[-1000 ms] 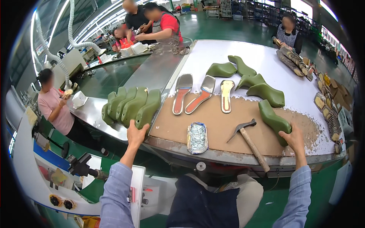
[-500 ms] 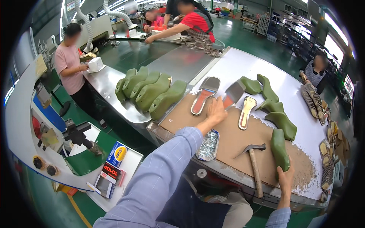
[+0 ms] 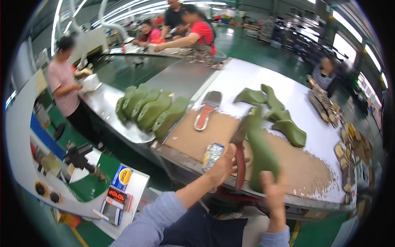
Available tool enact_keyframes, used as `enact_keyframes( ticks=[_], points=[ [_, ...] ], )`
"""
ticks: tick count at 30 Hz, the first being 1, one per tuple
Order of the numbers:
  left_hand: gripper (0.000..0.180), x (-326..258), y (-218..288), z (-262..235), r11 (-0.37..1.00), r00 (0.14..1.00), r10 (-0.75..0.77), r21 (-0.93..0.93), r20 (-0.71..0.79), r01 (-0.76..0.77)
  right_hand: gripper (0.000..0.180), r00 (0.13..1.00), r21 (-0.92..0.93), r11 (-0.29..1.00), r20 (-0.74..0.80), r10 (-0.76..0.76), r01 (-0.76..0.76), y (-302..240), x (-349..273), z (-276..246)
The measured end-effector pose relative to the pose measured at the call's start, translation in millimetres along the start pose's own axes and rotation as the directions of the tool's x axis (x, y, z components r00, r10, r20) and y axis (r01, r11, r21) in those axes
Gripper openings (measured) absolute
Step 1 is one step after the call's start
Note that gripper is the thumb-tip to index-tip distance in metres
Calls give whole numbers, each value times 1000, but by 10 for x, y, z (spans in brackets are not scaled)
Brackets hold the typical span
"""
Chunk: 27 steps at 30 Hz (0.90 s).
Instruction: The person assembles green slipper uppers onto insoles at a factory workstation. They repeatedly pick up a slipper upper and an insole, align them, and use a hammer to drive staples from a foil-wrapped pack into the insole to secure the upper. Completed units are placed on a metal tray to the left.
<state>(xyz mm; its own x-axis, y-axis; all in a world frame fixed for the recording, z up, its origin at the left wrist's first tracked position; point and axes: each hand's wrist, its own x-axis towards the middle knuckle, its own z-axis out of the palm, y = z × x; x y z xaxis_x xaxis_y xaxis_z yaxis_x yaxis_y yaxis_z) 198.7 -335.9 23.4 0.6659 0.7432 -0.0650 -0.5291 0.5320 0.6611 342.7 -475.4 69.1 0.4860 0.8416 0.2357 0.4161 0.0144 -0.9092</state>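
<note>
My left hand (image 3: pixel 224 166) is closed on an insole (image 3: pixel 241 166) with a red-brown middle, held on edge at the table's front. Beside it my right hand (image 3: pixel 275 191), blurred by motion, grips the lower end of a green shoe last (image 3: pixel 261 154). The last stands tilted up, next to the insole. Another insole (image 3: pixel 207 111), grey and red with a pale rim, lies on the brown part of the worktable (image 3: pixel 296 173). A shiny foil packet (image 3: pixel 213 155) rests by my left hand. The hammer is hidden behind my hands and the last.
Several green shoe lasts (image 3: pixel 150 110) stand in a row at the left, others (image 3: pixel 290 132) lie at the far right. Stacked soles (image 3: pixel 345 160) line the right edge. Small boxes (image 3: pixel 119 193) sit on a side shelf. People (image 3: pixel 63 80) work around the table.
My left hand has picked up an insole and drawn it nearer. My right hand has lifted the shoe last off the table and brought it left beside the insole. The view has shifted slightly.
</note>
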Motion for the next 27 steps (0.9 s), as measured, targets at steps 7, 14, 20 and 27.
enact_keyframes(
  ticks=[7, 14, 20, 27],
  points=[
    [69, -452, 332, 14, 975, 988, 131, -189, 78, -114, 76, 933, 264, 956, 294, -207, 129, 93, -87, 587],
    [81, -433, 397, -300, 916, 924, 363, 134, 122, -377, 71, 882, 263, 965, 452, -135, 13, 301, -149, 628],
    [45, -326, 559, -360, 785, 767, 609, 17, -200, -619, 67, 869, 39, 907, 274, -413, 419, 637, -19, 762],
    [51, -882, 430, -1000, 800, 672, 590, 213, -448, -560, 67, 777, -121, 827, 439, -451, 549, 467, -57, 921]
  ],
)
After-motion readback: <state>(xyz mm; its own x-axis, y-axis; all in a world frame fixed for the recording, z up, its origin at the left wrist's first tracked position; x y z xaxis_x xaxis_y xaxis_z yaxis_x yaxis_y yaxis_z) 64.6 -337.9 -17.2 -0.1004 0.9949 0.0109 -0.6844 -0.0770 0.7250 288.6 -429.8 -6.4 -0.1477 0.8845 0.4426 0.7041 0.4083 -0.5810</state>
